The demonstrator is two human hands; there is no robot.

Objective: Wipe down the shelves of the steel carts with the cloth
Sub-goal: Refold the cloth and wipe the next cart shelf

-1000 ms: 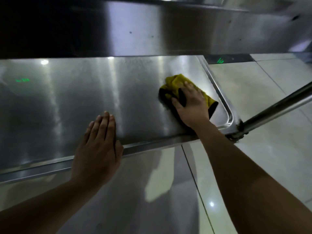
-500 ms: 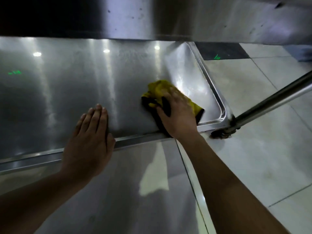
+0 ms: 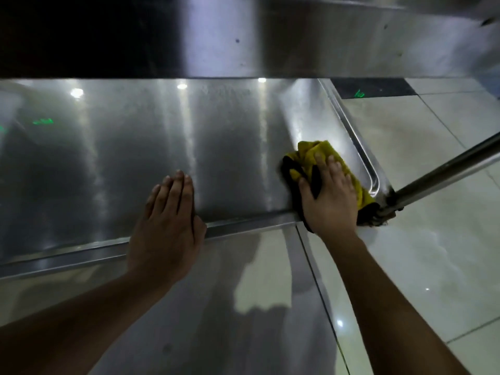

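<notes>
A steel cart shelf fills the middle of the head view, with a raised rim along its near and right edges. My right hand lies flat on a crumpled yellow and black cloth and presses it onto the shelf's near right corner. Part of the cloth hangs over the corner rim beside the cart's post. My left hand rests flat, fingers together, on the shelf's near edge left of the cloth.
An upper steel shelf overhangs the far half of the lower one. A round steel post rises from the near right corner towards the right. Pale floor tiles lie to the right and below.
My right hand has drawn the cloth back towards me and right, into the shelf's near right corner, after a sweep to the left. My left hand stays flat on the near edge.
</notes>
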